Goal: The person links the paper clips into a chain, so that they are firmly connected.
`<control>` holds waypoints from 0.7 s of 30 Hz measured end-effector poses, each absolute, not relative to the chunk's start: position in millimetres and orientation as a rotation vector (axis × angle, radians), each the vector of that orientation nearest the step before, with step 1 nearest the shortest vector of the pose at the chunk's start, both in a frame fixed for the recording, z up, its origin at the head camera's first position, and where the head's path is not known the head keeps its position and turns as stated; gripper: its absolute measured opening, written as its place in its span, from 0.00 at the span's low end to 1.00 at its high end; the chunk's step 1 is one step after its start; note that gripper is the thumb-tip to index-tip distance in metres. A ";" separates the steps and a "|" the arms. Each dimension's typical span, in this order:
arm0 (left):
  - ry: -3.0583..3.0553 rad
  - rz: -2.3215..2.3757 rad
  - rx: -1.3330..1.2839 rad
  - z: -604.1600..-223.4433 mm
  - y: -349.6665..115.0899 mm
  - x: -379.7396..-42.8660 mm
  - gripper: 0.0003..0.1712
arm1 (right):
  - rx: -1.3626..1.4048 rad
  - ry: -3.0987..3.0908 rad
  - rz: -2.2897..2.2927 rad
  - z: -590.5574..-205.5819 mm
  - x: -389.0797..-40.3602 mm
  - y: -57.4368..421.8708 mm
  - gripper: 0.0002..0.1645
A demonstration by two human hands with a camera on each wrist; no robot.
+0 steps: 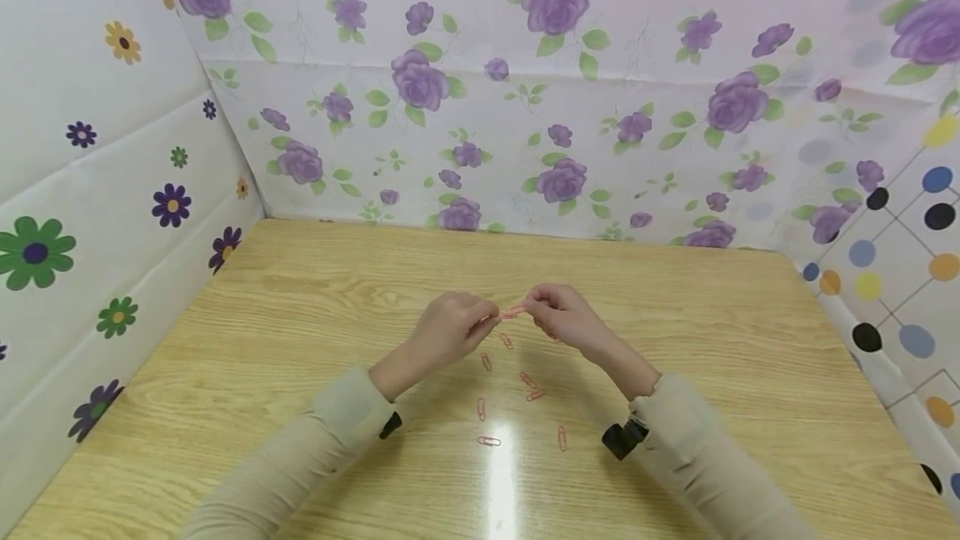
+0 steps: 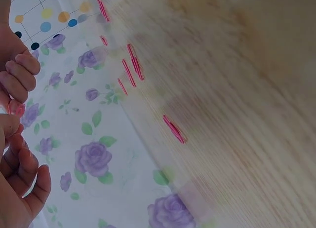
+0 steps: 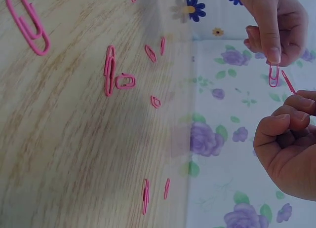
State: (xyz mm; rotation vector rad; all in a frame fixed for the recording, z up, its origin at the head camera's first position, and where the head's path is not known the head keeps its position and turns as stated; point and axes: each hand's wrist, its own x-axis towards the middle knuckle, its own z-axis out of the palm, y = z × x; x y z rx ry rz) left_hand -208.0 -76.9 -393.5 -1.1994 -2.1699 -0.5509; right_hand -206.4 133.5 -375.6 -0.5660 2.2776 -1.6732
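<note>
Above the table, my left hand [image 1: 452, 328] pinches a pink paper clip [image 3: 273, 77] between thumb and finger. Facing it, my right hand [image 1: 570, 319] pinches a second pink paper clip [image 3: 288, 82]. The two clips are very close together in the right wrist view; whether they touch is hard to tell. In the left wrist view, fingers partly cover the pink clip [image 2: 18, 108] between the hands. Several loose pink paper clips lie below on the wood-grain table [image 1: 345, 273], among them one clip [image 1: 482, 409] and another [image 1: 562, 438].
Behind the table hangs a white cloth with purple roses [image 1: 420, 82]. A flower-print cloth [image 1: 45, 173] stands at the left and a dotted cloth [image 1: 900, 298] at the right. Two paper clips [image 1: 529, 380] lie against or very near each other under the hands.
</note>
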 end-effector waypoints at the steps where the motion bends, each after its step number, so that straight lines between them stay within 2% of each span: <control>1: -2.165 -0.555 -1.202 -393.3 -76.1 -207.8 0.02 | -0.563 2.275 -1.672 -375.9 -206.5 133.7 0.11; 21: -2.109 -0.604 -1.189 -394.5 -74.0 -206.8 0.02 | -0.499 2.458 -1.523 -383.3 -202.2 130.7 0.11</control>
